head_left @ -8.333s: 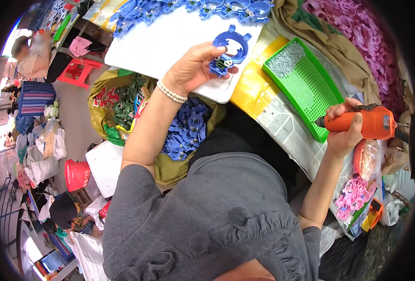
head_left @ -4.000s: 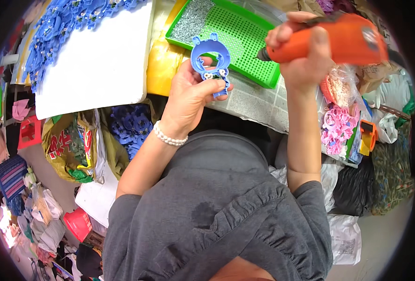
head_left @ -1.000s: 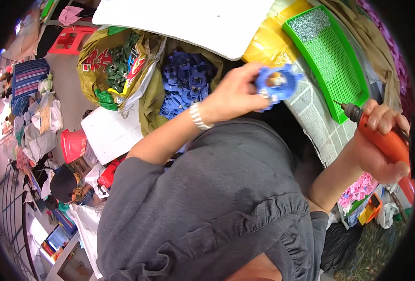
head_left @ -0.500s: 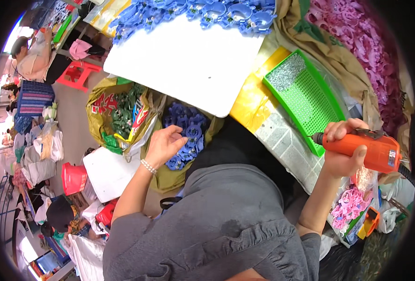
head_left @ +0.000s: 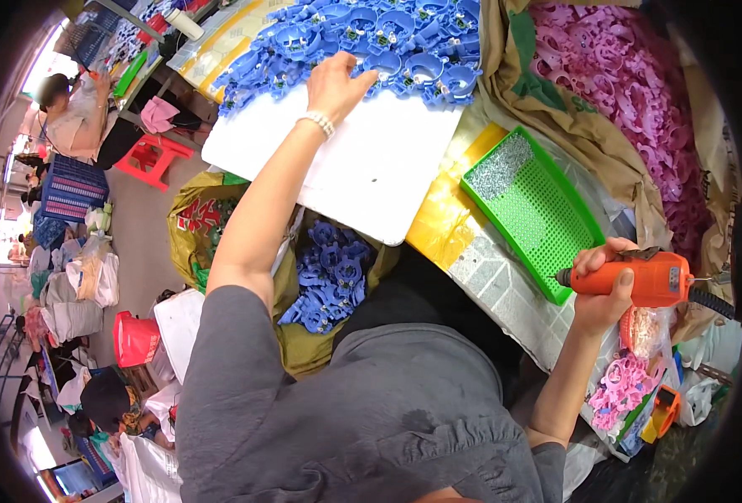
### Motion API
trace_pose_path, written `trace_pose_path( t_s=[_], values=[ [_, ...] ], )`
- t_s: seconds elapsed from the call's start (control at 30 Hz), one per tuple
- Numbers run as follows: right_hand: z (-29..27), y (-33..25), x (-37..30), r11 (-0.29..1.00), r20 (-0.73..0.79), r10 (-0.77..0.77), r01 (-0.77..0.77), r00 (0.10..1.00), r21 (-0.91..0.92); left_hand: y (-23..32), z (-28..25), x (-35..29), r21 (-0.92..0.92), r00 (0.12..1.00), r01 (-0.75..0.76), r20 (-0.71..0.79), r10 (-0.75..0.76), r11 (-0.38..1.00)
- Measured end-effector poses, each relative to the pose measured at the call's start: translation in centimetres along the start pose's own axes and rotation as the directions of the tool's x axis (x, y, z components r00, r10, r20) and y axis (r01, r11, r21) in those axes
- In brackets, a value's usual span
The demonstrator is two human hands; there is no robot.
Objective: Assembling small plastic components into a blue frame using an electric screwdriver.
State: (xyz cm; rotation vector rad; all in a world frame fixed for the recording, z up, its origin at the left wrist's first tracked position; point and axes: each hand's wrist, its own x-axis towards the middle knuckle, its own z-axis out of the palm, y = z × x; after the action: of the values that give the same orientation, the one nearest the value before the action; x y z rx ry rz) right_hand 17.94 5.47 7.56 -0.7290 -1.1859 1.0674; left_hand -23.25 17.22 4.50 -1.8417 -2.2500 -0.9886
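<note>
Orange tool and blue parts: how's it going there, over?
Right hand gripping orange tool. Left hand open at near edge of blue parts, contact unclear. Green tray near tool. Nothing visibly blocking left hand.

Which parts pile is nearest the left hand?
The blue pile on the white board, by the left hand; the other blue pile sits in a bag; pink piles lie farther right.

The top (head_left: 371, 411) is grey, the bracelet (head_left: 320, 123) white
</note>
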Motion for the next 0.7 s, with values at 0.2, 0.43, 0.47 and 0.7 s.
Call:
trace_pose_path(
  t_s=[0.2,0.43,0.47,0.7],
  values=[
    [-1.2,0.2,-0.1,1.0,-0.014,-0.009,0.009,1.0,-0.027,1.7,1.2,1.7,-0.007,0.996,0.045,0.081,-0.044,0.999],
    [-1.0,0.1,0.5,1.0,-0.048,0.003,-0.003,0.999,0.01,2.2,1.0,0.9,-0.02,0.995,0.058,0.086,-0.056,0.998],
    [-1.0,0.1,0.6,1.0,-0.043,0.003,-0.003,0.999,0.006,2.4,0.7,0.7,-0.02,0.995,0.055,0.086,-0.053,0.998],
    [-0.9,0.3,1.0,1.0,-0.028,0.004,-0.004,1.0,-0.013,1.3,-1.5,-1.7,-0.068,0.973,0.176,0.162,-0.163,0.982]
  ],
)
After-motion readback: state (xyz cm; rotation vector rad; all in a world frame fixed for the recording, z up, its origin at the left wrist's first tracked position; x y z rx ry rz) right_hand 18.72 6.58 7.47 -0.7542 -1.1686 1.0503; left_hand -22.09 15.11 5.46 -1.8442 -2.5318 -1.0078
